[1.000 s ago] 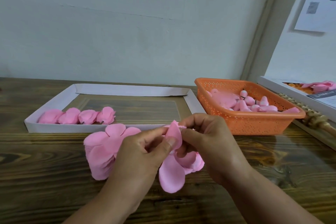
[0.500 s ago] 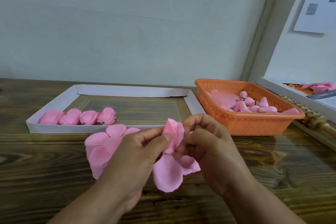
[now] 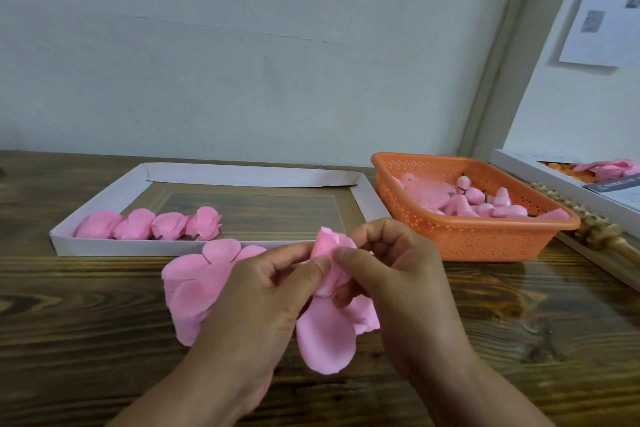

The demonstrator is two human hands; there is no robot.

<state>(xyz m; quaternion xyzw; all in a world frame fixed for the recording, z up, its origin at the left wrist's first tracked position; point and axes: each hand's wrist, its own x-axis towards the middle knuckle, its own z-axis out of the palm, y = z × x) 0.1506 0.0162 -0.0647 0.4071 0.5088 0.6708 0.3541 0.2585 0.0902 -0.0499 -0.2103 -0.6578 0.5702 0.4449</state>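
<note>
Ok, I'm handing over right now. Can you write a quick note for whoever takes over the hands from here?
Left hand: pinches the half-wrapped pink flower from the left.
Right hand: pinches the same flower from the right; a loose petal hangs below.
Petal stack: on the table, partly under the left hand.
Buds: in the orange basket, to the right.
Done: four finished flowers in a row at the white tray's front left.
Left: finish wrapping this one, then probably add it to the row.
</note>
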